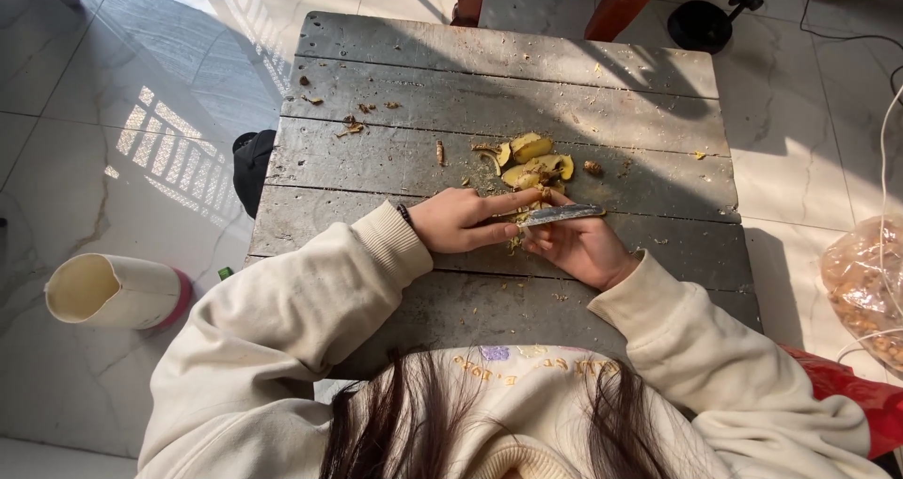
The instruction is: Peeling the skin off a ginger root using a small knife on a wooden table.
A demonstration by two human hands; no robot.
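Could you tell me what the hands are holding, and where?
The right hand grips a knife at its handle end; the left hand steadies its blade side.

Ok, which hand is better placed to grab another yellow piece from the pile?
Probably the left hand: its fingers stretch toward the pile of yellow pieces and look free, while the right hand grips the knife.

Cream ribbed-cuff sweatshirt sleeves, dark wristband, long dark hair.
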